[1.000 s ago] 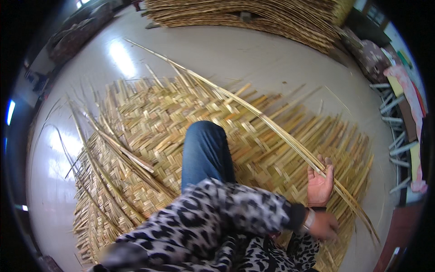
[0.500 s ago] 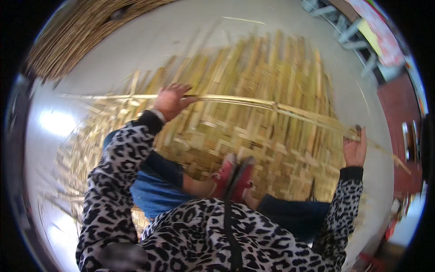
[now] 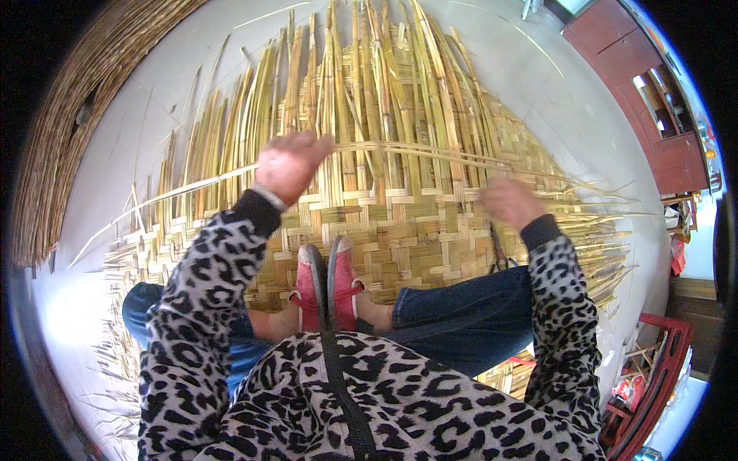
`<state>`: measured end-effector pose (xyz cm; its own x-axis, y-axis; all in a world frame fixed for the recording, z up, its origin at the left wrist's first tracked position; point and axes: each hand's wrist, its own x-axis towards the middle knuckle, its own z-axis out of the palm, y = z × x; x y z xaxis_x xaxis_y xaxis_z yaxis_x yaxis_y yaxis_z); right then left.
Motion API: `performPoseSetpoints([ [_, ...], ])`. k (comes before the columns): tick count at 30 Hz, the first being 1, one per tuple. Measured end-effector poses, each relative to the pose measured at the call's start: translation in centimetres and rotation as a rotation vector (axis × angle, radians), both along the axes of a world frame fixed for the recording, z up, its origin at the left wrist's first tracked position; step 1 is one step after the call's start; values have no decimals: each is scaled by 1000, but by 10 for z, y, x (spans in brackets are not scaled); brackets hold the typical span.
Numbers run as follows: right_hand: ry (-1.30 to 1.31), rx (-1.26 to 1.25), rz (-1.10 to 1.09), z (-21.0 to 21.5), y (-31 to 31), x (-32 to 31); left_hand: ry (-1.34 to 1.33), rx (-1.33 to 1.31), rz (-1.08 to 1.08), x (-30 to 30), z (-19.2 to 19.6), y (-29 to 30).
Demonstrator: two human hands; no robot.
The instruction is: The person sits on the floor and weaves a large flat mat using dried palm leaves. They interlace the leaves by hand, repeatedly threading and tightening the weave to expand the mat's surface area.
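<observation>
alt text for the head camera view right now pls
A person's left hand holds long, thin strips across a partly woven mat; the right hand is blurred near them. Red shoes sit together on the mat, and a brown stack lies at upper left.

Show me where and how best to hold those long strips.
Probably pinch the strips from above, toward the right: they look long, thin and gently bowed across the mat, and the left hand grips them further left, so a second hold should steady them.
</observation>
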<state>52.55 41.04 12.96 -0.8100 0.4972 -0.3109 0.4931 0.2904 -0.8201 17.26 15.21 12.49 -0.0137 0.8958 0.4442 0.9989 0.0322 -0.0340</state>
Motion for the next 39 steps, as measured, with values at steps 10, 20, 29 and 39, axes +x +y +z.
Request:
performPoseSetpoints([
  [10, 23, 652, 219, 10, -71, -106, -176, -74, -74, 89, -26, 40],
  [20, -147, 105, 287, -12, -43, -123, -1692, -25, 360, 89, -56, -86],
  [29, -358, -356, 265, -17, -43, -124, -2405, 508, 272, 23, -73, -114],
  [39, -351, -520, 299, -22, -53, -133, -2381, 570, 203, 16, -58, -128],
])
